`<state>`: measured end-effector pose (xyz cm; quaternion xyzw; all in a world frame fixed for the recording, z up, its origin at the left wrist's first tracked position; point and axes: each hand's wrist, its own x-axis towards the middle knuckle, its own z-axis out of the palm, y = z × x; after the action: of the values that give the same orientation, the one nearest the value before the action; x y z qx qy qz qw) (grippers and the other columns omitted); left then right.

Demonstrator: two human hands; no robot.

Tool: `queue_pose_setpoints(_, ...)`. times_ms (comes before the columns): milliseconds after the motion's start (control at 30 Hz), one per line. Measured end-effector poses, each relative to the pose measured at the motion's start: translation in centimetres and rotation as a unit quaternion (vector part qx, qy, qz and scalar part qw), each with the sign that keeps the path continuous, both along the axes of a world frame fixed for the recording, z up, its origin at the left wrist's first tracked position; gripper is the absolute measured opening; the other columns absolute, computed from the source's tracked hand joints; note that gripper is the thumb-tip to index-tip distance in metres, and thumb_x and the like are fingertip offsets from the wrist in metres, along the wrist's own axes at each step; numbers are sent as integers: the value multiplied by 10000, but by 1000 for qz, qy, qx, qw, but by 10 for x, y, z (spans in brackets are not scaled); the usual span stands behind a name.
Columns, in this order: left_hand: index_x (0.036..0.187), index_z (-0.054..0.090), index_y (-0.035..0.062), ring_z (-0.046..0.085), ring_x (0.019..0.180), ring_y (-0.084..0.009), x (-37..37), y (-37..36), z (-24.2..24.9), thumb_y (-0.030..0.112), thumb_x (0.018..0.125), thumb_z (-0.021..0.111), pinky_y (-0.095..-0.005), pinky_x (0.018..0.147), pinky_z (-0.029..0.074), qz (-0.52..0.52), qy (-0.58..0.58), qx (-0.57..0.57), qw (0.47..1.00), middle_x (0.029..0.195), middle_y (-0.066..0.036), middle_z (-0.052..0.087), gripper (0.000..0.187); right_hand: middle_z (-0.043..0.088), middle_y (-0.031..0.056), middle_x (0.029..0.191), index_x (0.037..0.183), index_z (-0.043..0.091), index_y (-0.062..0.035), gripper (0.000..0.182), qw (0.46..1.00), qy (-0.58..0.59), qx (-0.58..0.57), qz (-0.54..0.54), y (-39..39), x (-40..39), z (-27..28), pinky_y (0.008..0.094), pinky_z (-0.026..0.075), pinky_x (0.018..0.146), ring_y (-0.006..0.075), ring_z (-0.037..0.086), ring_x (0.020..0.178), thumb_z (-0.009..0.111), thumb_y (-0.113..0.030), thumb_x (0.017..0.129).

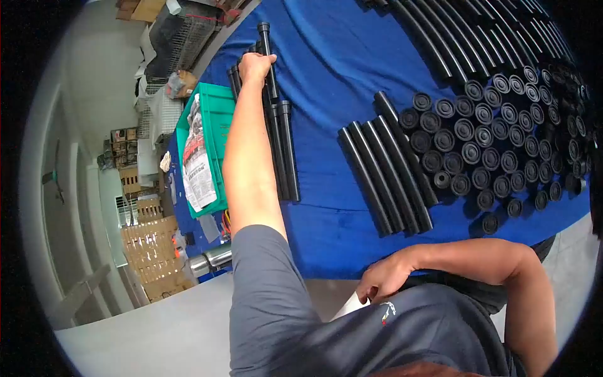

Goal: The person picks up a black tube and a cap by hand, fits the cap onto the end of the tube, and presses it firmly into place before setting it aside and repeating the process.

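Note:
My left hand [256, 65] reaches out across the blue-covered table [333, 63] and is closed around a long black tube [266, 47] with a capped end. That tube lies among a small group of similar black tubes [284, 154] side by side. My right hand [382, 281] rests against my grey shirt at the table's near edge, fingers curled with nothing visible in them. A second row of black tubes [392, 173] lies in the middle of the table. Next to it stand several black round caps [487, 141].
More long black tubes [458, 34] lie across the far right of the table. A green crate [217, 103] holding a printed paper sits to the left of my left arm. Cardboard boxes [151, 251] and a metal cylinder [210, 259] are on the floor at the left.

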<state>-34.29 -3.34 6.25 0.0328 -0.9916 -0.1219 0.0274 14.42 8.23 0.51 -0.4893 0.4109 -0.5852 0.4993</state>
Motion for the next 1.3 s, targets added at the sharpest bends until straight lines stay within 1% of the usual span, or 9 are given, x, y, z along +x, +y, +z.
queue_pose_setpoints(100,1072,767,49,723,1015,-279,-2,-8,-8,356,728,887,-402,928,540,-12,0,-59,998,1100,-152,757,476,713,202,1155,1200,665,21,421,999,-14,28,34,3,-7,8,408,513,922,302,667,1093,674,-295,922)
queue_pose_setpoints(200,1114,758,59,700,1111,-309,1,-11,-14,388,727,887,-417,986,520,-10,4,-85,996,1173,-175,736,524,719,195,1132,1190,665,25,405,1000,-5,15,27,1,-6,6,403,521,905,294,676,1061,675,-277,921)
queue_pose_setpoints(900,1154,707,36,670,1165,-374,-3,-7,-20,444,760,838,-454,1020,511,-35,11,-187,982,1231,-212,704,582,722,208,1084,1156,665,43,394,1000,-5,10,2,-1,-3,3,422,522,875,298,684,1021,678,-272,919)
queue_pose_setpoints(933,1204,683,27,646,1206,-388,5,-4,-11,405,776,840,-466,1039,518,-44,-17,-175,983,1274,-235,675,592,724,201,1077,1144,668,45,393,1000,-2,8,-2,-2,0,1,418,523,864,289,683,1006,683,-277,918)
queue_pose_setpoints(1033,1178,700,33,680,1134,-386,22,-3,2,484,767,830,-468,981,532,-66,41,-157,984,1195,-240,706,624,729,176,1033,1101,678,49,387,1000,5,10,-8,-9,6,-8,401,529,811,256,680,940,696,-288,911)
queue_pose_setpoints(1100,1160,707,32,695,1082,-391,38,-2,13,501,767,820,-478,935,540,-109,132,-100,980,1115,-222,734,622,730,154,971,1065,687,46,373,1000,9,19,-1,-12,9,-10,383,535,750,226,680,868,702,-291,906)
queue_pose_setpoints(1133,1137,709,17,715,1014,-360,61,6,25,485,795,804,-458,882,549,-123,145,-65,980,1033,-201,750,588,709,137,873,1025,694,39,339,1000,5,17,2,-14,11,-14,357,545,657,203,680,765,700,-277,903)
queue_pose_setpoints(1233,1097,705,-11,712,840,-258,154,12,28,351,870,785,-382,768,553,-249,168,126,946,916,-163,738,435,687,134,818,993,698,37,329,998,-14,57,34,0,3,4,341,555,615,194,672,711,705,-276,892)
queue_pose_setpoints(1300,1118,691,-27,708,894,-286,230,15,22,294,893,775,-391,798,557,-282,180,156,929,1042,-175,728,401,689,129,830,986,696,44,354,998,-17,45,37,-3,5,-1,342,573,624,205,675,721,714,-295,885)
